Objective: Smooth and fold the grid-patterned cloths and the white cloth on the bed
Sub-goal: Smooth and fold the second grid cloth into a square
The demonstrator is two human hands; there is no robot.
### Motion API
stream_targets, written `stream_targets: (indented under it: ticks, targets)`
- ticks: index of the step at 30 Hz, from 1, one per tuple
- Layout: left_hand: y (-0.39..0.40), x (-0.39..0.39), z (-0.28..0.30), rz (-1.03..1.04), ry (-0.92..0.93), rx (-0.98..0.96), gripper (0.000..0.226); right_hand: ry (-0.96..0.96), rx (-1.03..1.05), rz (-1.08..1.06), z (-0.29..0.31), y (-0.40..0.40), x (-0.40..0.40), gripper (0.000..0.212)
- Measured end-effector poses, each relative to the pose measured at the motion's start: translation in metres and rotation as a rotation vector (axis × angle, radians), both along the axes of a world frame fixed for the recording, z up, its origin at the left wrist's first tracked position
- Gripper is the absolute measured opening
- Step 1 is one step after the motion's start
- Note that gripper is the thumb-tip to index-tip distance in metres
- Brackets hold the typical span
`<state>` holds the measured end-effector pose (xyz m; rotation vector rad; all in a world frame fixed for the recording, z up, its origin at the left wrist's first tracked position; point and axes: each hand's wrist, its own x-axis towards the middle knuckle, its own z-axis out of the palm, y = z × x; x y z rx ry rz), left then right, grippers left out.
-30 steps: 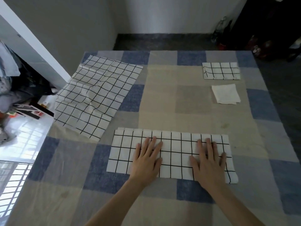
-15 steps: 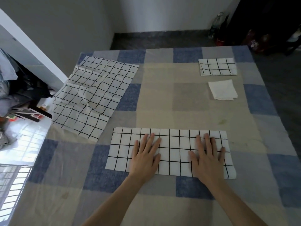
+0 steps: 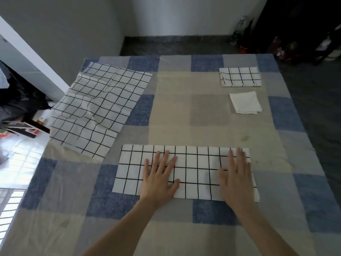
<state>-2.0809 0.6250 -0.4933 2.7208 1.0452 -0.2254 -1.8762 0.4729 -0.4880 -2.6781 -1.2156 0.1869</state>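
A long folded grid-patterned cloth (image 3: pixel 195 170) lies flat on the bed (image 3: pixel 184 111) near the front. My left hand (image 3: pixel 159 177) presses on its left half with straight, spread fingers. My right hand (image 3: pixel 236 178) lies flat on its right end, slightly blurred. A larger grid-patterned cloth (image 3: pixel 97 109) lies unfolded and wrinkled at the bed's left edge. A small folded grid cloth (image 3: pixel 240 77) sits at the far right, with a folded white cloth (image 3: pixel 245 102) just in front of it.
The bed carries a blue, grey and beige checked sheet. Dark floor lies beyond the far and right edges. Clutter and white tiles show past the left edge. Bottles (image 3: pixel 238 32) stand by the far wall.
My right hand has slid toward the cloth's right end. The left hand stays almost where it was. The view has tilted a little.
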Motion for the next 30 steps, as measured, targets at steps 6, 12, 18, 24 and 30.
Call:
stream_targets:
  ticks: [6, 12, 18, 24, 30]
  targets:
    - [0.0, -0.002, -0.01, -0.019, 0.032, 0.029, 0.073, 0.205, 0.118, 0.38, 0.007, 0.066, -0.098, 0.062]
    - [0.0, -0.001, -0.009, -0.015, 0.019, 0.032, 0.063, 0.127, -0.015, 0.39, -0.021, 0.066, -0.089, 0.063]
    - [0.0, -0.002, -0.006, 0.004, -0.01, 0.019, 0.064, 0.029, -0.063, 0.236, -0.02, 0.019, -0.032, 0.059]
    - [-0.001, -0.003, -0.007, 0.01, -0.026, 0.011, 0.063, -0.02, -0.147, 0.184, -0.021, -0.033, 0.017, 0.057]
    - [0.0, 0.003, 0.0, 0.068, -0.05, -0.077, 0.063, -0.022, -0.13, 0.182, -0.018, -0.032, 0.016, 0.056]
